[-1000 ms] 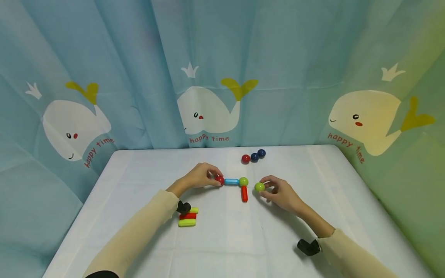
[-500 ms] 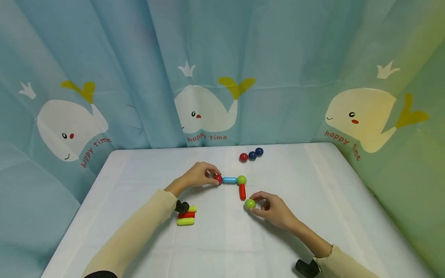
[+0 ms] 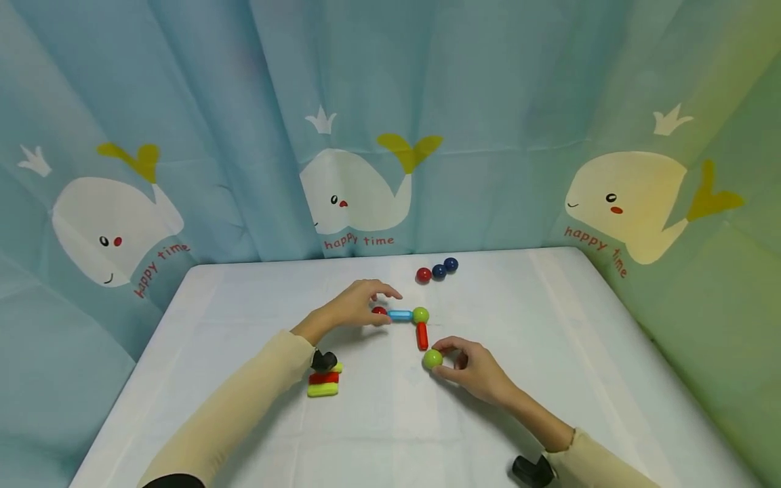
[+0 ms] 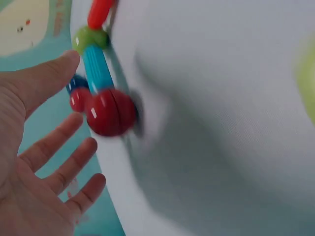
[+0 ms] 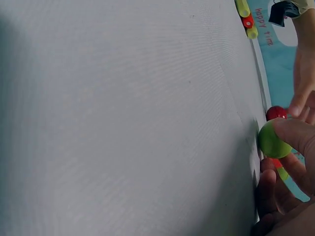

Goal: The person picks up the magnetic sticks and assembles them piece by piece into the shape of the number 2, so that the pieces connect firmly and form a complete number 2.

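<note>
My left hand (image 3: 355,303) has its fingers spread apart over a red ball (image 4: 111,113) and holds nothing. From that ball a blue rod (image 3: 400,316) runs right to a green ball (image 3: 421,314). A red rod (image 3: 422,336) points from the green ball toward me. At its near end, my right hand (image 3: 478,369) pinches another green ball (image 3: 432,359) between thumb and fingers. In the right wrist view the thumb lies over this green ball (image 5: 273,139), and the rods behind it are mostly hidden.
Two dark blue balls (image 3: 439,272) and a loose red ball (image 3: 424,275) lie near the table's far edge. Two yellow-green rods (image 3: 323,390) and a red rod (image 3: 324,378) lie beside my left wrist, partly behind its black strap piece. A whale-print curtain (image 3: 488,196) hangs behind the table.
My right hand has brought its green ball toward me and left, to the red rod's near end. My left hand has let go of the red ball and spread its fingers.
</note>
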Demonstrator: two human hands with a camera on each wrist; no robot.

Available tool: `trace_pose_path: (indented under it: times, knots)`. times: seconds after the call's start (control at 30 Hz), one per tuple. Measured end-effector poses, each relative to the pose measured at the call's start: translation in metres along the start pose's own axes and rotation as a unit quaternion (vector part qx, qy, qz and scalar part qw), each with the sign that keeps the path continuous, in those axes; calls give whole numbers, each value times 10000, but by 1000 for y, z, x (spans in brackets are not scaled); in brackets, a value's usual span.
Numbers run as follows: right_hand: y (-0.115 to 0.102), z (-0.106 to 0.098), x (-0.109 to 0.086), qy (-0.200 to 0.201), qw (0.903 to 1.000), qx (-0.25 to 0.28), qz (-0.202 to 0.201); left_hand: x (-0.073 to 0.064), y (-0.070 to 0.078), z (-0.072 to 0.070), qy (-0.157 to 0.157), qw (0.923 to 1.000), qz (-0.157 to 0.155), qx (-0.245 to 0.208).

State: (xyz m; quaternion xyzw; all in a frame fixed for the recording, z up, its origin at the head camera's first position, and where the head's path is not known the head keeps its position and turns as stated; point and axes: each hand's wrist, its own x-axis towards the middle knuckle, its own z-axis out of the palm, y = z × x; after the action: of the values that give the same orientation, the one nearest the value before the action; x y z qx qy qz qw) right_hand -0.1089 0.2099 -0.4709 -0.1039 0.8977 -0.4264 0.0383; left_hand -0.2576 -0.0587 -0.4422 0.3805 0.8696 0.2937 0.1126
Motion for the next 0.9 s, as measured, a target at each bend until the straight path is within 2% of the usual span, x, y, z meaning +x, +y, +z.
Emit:
trace_pose_path:
  times: [0.13, 0.33, 0.57, 0.73, 0.9]
  knots:
    - [0, 0, 1, -14, 10000, 14, -39, 10, 16, 8, -237, 9983, 417, 319]
    - [1, 2, -1, -11, 9999, 39, -103, 22, 30, 25, -631, 9907, 792, 912]
    - [0, 3, -3, 14, 9999, 81, -145, 28, 37, 36, -877, 9894, 832, 800]
    - [-2, 3, -4, 105, 9999, 27, -57, 30, 38, 40, -905, 9890, 805, 852]
    - [-1, 3, -5, 246, 9997, -55, 61, 33, 39, 42, -917, 9898, 840, 701]
